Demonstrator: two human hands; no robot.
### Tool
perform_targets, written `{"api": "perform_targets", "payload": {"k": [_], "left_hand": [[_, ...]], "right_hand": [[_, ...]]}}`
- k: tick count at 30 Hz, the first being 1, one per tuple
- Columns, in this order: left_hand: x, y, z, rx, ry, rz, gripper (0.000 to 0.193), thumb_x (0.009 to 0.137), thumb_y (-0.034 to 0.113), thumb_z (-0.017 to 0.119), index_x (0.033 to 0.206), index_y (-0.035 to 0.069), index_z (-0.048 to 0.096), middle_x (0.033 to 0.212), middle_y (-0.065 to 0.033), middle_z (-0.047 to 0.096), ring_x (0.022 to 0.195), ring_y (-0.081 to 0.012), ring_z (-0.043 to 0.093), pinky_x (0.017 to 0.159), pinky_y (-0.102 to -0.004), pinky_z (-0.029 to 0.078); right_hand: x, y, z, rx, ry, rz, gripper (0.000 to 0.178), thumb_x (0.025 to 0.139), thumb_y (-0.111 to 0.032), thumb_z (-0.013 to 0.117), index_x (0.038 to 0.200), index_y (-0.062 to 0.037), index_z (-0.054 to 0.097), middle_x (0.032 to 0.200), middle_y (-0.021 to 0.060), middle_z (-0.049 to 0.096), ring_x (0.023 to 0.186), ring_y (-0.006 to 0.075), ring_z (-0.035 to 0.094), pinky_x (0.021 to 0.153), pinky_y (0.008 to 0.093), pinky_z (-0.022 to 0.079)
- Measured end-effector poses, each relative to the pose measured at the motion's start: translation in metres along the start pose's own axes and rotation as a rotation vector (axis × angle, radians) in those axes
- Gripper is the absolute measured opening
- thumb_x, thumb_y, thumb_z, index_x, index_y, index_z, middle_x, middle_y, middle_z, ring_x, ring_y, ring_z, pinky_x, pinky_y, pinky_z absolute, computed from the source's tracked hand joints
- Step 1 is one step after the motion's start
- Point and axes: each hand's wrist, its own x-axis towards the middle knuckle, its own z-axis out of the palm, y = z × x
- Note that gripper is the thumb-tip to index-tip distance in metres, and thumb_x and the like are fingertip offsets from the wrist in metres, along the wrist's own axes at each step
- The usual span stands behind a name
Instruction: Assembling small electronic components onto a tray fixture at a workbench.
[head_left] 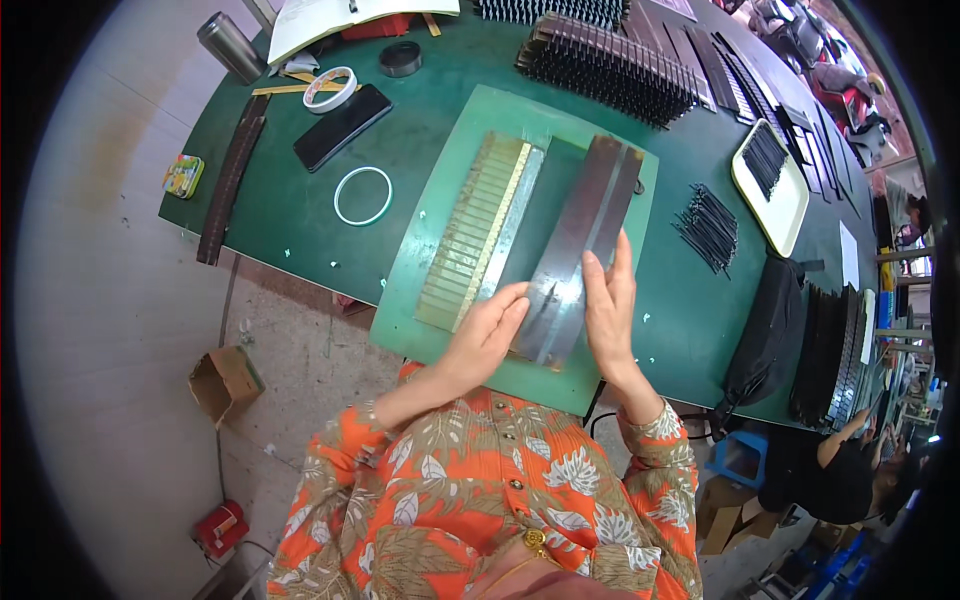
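Between my hands is a long, flat dark panel (590, 205), brownish with a paler lengthwise stripe and a glossy near end. My left hand (482, 342) pinches its lower left edge. My right hand (610, 315) holds its right edge, thumb on the top face and fingers along the side. The panel lies slanted over a light green board (425, 225), and I cannot tell whether it rests on it. Left of the panel on that board is a yellowish slatted plate (465, 240) with a metal strip (513, 220) along its right side.
A phone (343, 127), tape rolls (330, 90) and a dark strip (232, 185) lie left on the green table. Behind stands a block of dark toothed pieces (605, 75). Rightward are thin black rods (708, 228), a cream tray (790, 205) and a black pouch (765, 325).
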Motion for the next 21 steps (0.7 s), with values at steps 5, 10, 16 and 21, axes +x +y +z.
{"api": "perform_targets", "payload": {"k": [5, 10, 16, 21], "left_hand": [[-0.006, -0.011, -0.048, 0.598, 0.230, 0.459, 0.036, 0.086, 0.006, 0.055, 0.120, -0.003, 0.049, 0.108, -0.0197, 0.059, 0.101, -0.0311, 0.058, 0.087, -0.0367, 0.045], [-0.013, -0.023, -0.091, 0.814, 0.432, 0.484, 0.034, 0.085, 0.003, 0.056, 0.118, -0.002, 0.051, 0.115, -0.0184, 0.056, 0.109, -0.0325, 0.052, 0.092, -0.0383, 0.042], [-0.017, -0.029, -0.091, 0.880, 0.453, 0.476, 0.032, 0.084, 0.001, 0.055, 0.116, -0.002, 0.053, 0.116, -0.0166, 0.055, 0.114, -0.0330, 0.050, 0.096, -0.0399, 0.039], [-0.017, -0.034, -0.093, 0.889, 0.411, 0.519, 0.032, 0.083, 0.000, 0.056, 0.116, -0.002, 0.053, 0.116, -0.0162, 0.055, 0.115, -0.0334, 0.049, 0.096, -0.0410, 0.038]], "right_hand": [[0.007, -0.027, -0.006, -0.204, -0.186, 0.317, 0.070, 0.093, -0.013, 0.051, 0.145, -0.0032, 0.005, 0.074, 0.0076, 0.051, 0.063, 0.0105, 0.045, 0.057, 0.0240, 0.040], [0.004, -0.033, 0.006, -0.394, -0.366, 0.324, 0.075, 0.091, -0.013, 0.053, 0.145, -0.0043, 0.002, 0.056, 0.0054, 0.038, 0.051, 0.0128, 0.036, 0.050, 0.0291, 0.036], [0.006, -0.033, 0.007, -0.354, -0.401, 0.342, 0.075, 0.090, -0.015, 0.056, 0.145, -0.0048, 0.005, 0.052, 0.0079, 0.040, 0.047, 0.0183, 0.041, 0.051, 0.0330, 0.039], [0.012, -0.029, -0.021, -0.661, -0.403, 0.182, 0.055, 0.088, -0.016, 0.058, 0.135, -0.0050, 0.032, 0.058, 0.0132, 0.050, 0.054, 0.0285, 0.052, 0.055, 0.0387, 0.042]]}}
